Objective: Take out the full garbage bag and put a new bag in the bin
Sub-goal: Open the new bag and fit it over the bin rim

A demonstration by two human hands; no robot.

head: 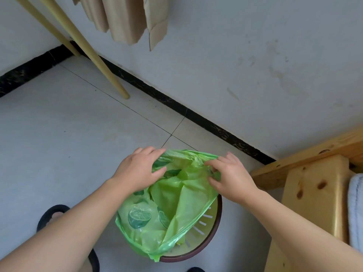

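A light green plastic bag [169, 205] printed with dark green lemon slices hangs open over a small round bin [208, 242] with a dark red rim and slotted cream walls, low in the middle of the view. My left hand [139, 171] grips the bag's far left edge. My right hand [229, 177] pinches the bag's far right edge. The bag's near left side is draped over the bin's rim, while its right side lies inside the rim, leaving the bin's slotted wall bare there. The bag's inside looks empty.
A pale wooden bed frame [314, 185] with a light blue cloth [356, 209] stands close on the right. A wall with a black skirting [176, 105] runs behind the bin. Two wooden poles [88, 48] lean at the upper left. My black slippers [53, 214] are on the tiled floor.
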